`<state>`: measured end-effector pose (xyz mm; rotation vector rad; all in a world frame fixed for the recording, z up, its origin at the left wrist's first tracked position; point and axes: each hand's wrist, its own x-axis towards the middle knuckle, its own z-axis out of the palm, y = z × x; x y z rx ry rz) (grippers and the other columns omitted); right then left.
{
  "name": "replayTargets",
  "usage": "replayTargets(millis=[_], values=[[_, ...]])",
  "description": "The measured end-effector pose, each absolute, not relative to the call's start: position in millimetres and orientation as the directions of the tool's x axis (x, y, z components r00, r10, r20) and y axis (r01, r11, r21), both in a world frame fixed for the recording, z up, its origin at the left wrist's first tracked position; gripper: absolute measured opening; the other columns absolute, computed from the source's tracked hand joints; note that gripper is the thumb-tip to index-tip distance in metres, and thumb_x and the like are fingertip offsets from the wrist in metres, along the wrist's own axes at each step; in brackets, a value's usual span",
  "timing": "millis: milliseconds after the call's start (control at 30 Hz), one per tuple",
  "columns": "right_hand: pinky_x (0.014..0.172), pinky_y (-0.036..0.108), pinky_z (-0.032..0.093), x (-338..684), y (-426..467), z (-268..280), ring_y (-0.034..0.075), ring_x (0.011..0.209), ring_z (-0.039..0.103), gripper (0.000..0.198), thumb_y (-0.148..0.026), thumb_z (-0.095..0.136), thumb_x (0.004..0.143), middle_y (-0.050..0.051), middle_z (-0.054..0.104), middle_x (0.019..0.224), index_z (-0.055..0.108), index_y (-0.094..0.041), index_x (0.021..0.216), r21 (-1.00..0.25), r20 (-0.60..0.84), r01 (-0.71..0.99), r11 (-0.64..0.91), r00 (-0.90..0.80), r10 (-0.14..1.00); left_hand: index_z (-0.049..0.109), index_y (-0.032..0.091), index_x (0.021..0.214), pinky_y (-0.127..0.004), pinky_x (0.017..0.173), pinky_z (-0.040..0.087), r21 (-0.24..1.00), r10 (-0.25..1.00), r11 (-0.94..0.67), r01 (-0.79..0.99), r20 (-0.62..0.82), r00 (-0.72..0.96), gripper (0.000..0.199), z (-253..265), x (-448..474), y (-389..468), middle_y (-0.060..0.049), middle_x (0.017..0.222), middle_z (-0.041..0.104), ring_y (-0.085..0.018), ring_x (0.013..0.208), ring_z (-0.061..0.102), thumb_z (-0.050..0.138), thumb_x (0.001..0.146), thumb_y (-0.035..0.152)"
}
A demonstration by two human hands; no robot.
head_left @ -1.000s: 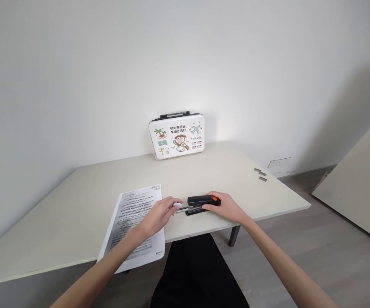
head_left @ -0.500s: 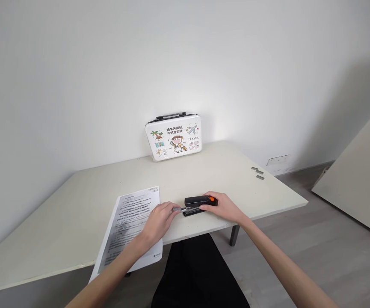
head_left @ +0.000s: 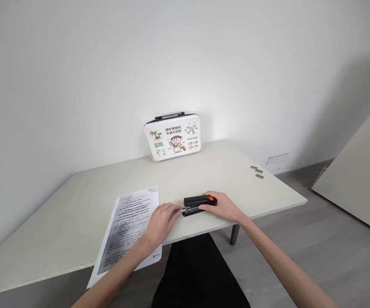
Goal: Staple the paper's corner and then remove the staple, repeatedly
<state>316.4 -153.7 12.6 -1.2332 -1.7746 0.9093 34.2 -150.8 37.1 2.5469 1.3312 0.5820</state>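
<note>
My left grip (head_left: 161, 219) has lowered its pinched strip (head_left: 177, 210) to the stapler (head_left: 196, 200) just rightward, seemingly aligning them, my right grip (head_left: 220, 206) clasping its back.

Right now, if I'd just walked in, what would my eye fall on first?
Probably the white case with its cartoon travel print, upright by the wall at the back of the table. Next comes the black stapler with its orange patch near the front edge, gripped by the right hand, while the left hand pinches something small and metallic at its other end.
</note>
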Motion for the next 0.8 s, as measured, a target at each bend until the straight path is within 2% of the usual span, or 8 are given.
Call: replayTargets(millis=[100,233,500,667,800], values=[[0.083,0.036,0.052,316.3,-153.3,11.8,0.026,0.096,0.069,0.033,-0.055,0.07,0.086,0.003,0.076,0.105,0.073,-0.028,0.105,-0.877,0.188,0.398,0.269,-0.23,0.955,0.069,0.026,0.119,-0.042,0.097,0.052,0.389,0.822,-0.567,0.727,0.213,0.528,0.032,42.4,21.5,-148.5,-0.005,0.113,0.076,-0.026,0.106,0.07,0.05,0.103,0.047],[0.087,0.037,0.051,316.9,-153.0,10.9,0.025,0.1,0.068,0.031,-0.052,0.071,0.086,0.002,0.075,0.109,0.071,-0.029,0.108,-0.888,0.204,0.363,0.281,-0.237,0.95,0.073,0.028,0.114,-0.038,0.091,0.054,0.452,0.803,-0.569,0.687,0.129,0.582,0.031,51.0,0.6,-141.9,-0.004,0.109,0.077,-0.024,0.101,0.072,0.054,0.102,0.049],[0.09,0.035,0.051,319.3,-151.3,11.6,0.024,0.102,0.066,0.03,-0.047,0.074,0.086,0.002,0.074,0.112,0.071,-0.028,0.108,-0.909,0.231,0.262,0.324,-0.33,0.915,0.08,0.03,0.097,-0.035,0.088,0.054,0.569,0.639,-0.672,0.474,0.123,0.759,0.036,53.0,22.4,-106.3,-0.004,0.094,0.08,-0.022,0.09,0.072,0.067,0.091,0.063],[0.092,0.035,0.05,319.4,-146.2,6.6,0.024,0.105,0.066,0.033,-0.046,0.075,0.086,0.003,0.074,0.116,0.071,-0.027,0.112,-0.899,0.256,0.257,0.354,-0.346,0.903,0.079,0.024,0.095,-0.026,0.07,0.05,0.559,0.63,-0.675,0.482,0.098,0.77,0.047,49.2,44.1,-75.2,-0.002,0.086,0.077,-0.018,0.076,0.068,0.085,0.072,0.064],[0.092,0.036,0.05,319.9,-144.7,3.8,0.025,0.103,0.066,0.034,-0.049,0.073,0.087,0.004,0.074,0.115,0.07,-0.026,0.112,-0.885,0.273,0.284,0.37,-0.328,0.904,0.079,0.024,0.095,-0.024,0.067,0.047,0.554,0.63,-0.677,0.485,0.094,0.771,0.045,45.4,46.0,-66.4,0.001,0.081,0.075,-0.016,0.073,0.066,0.087,0.07,0.06]])
